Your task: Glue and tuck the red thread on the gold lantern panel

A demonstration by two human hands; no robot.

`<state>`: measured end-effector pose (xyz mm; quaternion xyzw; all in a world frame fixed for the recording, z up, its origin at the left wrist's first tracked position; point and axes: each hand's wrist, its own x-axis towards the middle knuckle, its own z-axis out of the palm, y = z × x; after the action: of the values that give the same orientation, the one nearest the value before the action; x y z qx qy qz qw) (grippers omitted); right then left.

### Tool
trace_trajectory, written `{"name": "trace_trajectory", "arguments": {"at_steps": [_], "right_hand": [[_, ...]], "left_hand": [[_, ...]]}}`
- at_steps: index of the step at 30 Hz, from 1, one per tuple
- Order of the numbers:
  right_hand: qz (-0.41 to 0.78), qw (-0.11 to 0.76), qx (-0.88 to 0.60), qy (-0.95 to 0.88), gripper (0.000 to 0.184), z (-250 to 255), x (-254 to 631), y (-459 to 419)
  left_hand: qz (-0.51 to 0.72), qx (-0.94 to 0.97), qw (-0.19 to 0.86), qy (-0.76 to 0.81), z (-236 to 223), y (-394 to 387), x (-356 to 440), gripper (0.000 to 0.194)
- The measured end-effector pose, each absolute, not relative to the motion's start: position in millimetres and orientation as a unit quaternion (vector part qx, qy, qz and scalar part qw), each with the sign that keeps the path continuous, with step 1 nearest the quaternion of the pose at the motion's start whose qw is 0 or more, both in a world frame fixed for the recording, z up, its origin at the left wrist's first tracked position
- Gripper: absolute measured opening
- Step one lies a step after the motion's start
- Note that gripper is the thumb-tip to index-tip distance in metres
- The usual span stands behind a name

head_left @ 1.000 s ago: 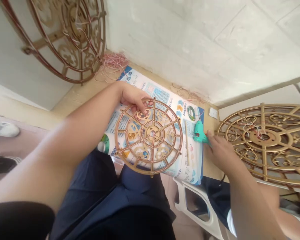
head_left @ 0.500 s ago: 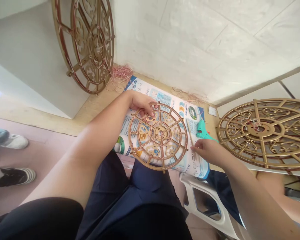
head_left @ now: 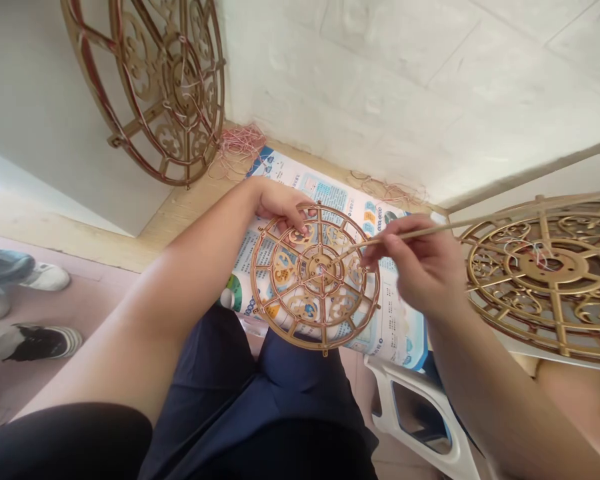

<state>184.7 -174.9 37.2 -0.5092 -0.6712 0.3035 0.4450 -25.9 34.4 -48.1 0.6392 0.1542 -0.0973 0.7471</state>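
My left hand [head_left: 286, 203] grips the upper left rim of a small gold openwork wheel [head_left: 314, 265]. This round frame has spokes, scrollwork and reddish wire along its rings, and it lies tilted over a printed poster [head_left: 403, 323]. Between the thumb and fingers of my right hand [head_left: 423, 263] is a thin wooden stick [head_left: 430, 231]. The stick's near tip points at the wheel's hub, over its right side; whether it touches cannot be seen. Its other end runs off to the right.
A larger gold wheel [head_left: 555, 267] lies at the right, and another [head_left: 167, 120] leans upright at the left. Tangled pink wire [head_left: 243, 143] sits by the wall. A white plastic stool [head_left: 380, 390] stands below; another person's shoe [head_left: 45, 341] is at left.
My right hand has risen from the poster's right side, bringing the stick over the wheel. The teal glue gun is now hidden behind that hand. My left hand keeps its hold.
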Motion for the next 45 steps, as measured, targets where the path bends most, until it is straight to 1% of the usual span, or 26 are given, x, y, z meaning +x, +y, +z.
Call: {"name": "trace_trajectory", "arguments": {"at_steps": [3,5,10,12,16,20,24,29,32,37,45], "right_hand": [[0.299,0.445,-0.441,-0.72,0.017,6.7,161.3,-154.4],[0.297,0.437,-0.423,-0.736,0.015,-11.4,153.7,-145.7],[0.246,0.387,-0.422,-0.782,0.012,-37.8,154.1,-139.2],[0.247,0.386,-0.426,-0.78,0.012,-42.2,156.0,-138.6],[0.26,0.389,-0.415,-0.781,0.01,-43.8,157.3,-137.1],[0.262,0.358,-0.397,-0.803,0.014,-40.2,157.6,-134.9],[0.267,0.337,-0.387,-0.816,0.017,-39.5,157.8,-132.7],[0.251,0.345,-0.368,-0.826,0.011,-44.3,156.0,-132.5],[0.258,0.365,-0.356,-0.82,0.009,-45.6,154.1,-133.3],[0.226,0.343,-0.36,-0.838,0.008,-42.0,153.3,-133.6],[0.202,0.375,-0.342,-0.838,0.005,-45.0,152.5,-132.1]], "left_hand": [[-0.103,0.629,0.754,0.161,-46.1,32.2,-25.8,0.057],[-0.109,0.622,0.759,0.159,-45.1,31.6,-25.5,0.057],[-0.111,0.623,0.757,0.164,-47.1,34.9,-23.0,0.056],[-0.111,0.629,0.753,0.161,-48.2,36.3,-22.2,0.052],[-0.129,0.62,0.755,0.166,-46.8,36.7,-21.9,0.048],[-0.138,0.62,0.755,0.166,-44.9,36.6,-21.9,0.048],[-0.136,0.628,0.751,0.153,-47.2,37.5,-21.3,0.044],[-0.137,0.631,0.747,0.159,-47.3,37.5,-21.4,0.047],[-0.141,0.634,0.742,0.164,-44.4,36.8,-21.9,0.046],[-0.141,0.644,0.738,0.144,-44.7,37.3,-22.3,0.045],[-0.146,0.657,0.725,0.147,-49.6,38.6,-22.2,0.054]]}}
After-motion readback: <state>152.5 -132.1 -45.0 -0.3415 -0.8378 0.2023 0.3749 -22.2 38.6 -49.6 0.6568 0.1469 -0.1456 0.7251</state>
